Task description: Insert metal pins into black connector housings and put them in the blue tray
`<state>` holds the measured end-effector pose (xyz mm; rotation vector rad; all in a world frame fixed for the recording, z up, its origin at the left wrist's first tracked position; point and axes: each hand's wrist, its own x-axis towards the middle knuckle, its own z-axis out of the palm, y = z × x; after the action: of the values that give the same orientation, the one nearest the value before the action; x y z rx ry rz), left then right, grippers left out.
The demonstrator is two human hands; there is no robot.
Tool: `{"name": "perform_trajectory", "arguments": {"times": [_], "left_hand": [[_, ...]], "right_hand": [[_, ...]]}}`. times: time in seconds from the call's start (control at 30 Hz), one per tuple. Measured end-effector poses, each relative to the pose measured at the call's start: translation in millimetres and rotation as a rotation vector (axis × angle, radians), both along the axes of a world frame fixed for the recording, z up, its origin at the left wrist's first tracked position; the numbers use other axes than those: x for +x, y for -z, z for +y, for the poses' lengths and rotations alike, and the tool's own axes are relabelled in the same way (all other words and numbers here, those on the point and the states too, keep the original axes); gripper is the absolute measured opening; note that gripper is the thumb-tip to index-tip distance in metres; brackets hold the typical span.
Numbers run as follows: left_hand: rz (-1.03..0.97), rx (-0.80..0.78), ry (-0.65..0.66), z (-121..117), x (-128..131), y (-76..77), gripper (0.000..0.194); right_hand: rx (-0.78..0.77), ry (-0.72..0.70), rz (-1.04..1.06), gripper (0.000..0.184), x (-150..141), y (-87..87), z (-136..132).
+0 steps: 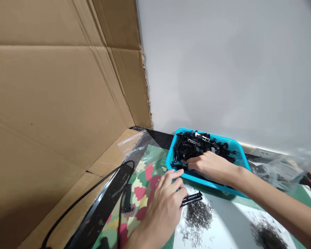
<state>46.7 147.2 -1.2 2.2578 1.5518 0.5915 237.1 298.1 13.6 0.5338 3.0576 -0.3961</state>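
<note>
"At the basket's near edge, where are the two hands?"

"Close together but apart. The left hand (162, 204) is closed on a black plastic piece (193, 199), whose end sticks out to the right past the fingers. Its raised fingertips are right by the rim."

"And the right hand (206, 164)?"

"Reaching over the near rim into the blue basket (171, 147), down among loose black parts (188, 147). Its fingertips are hidden, so I can't tell whether they grip anything."

"What lies under the held piece?"

"A white sheet (223, 221), with a heap of small metal bits (199, 214) just below the piece and a darker heap (268, 237) farther right. Bare sheet shows between them."

"How about the sides?"

"On the left, a patterned sheet (140, 193) carries another black part (127, 199), with a black cable (86, 190) looping beside it. Clear plastic bags (280, 171) lie near the basket's right edge."

"And the outer edges?"

"A grey wall (223, 69) rises close behind the basket. Tall cardboard (54, 90) bounds the left side, its torn edge meeting that wall behind the basket's left end."
</note>
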Motion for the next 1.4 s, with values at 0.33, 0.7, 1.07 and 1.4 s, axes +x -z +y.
{"name": "perform_trajectory", "arguments": {"times": [0.33, 0.7, 1.07, 1.4], "left_hand": [[0.025, 0.057, 0.019, 6, -6, 5.0, 0.031], [0.039, 0.108, 0.004, 6, -4, 3.9, 0.035], [0.08, 0.072, -0.028, 3, -1, -2.0, 0.034], [0.107, 0.067, -0.011, 1, -2, -3.0, 0.026]], "right_hand": [[-0.004, -0.073, -0.054, 0.023, -9, -0.7, 9], [0.244, -0.207, -0.16, 0.015, -12, -3.2, 3], [0.269, -0.237, -0.171, 0.015, -16, 4.5, -2], [0.257, -0.222, -0.148, 0.015, -15, 6.1, -1]]}}
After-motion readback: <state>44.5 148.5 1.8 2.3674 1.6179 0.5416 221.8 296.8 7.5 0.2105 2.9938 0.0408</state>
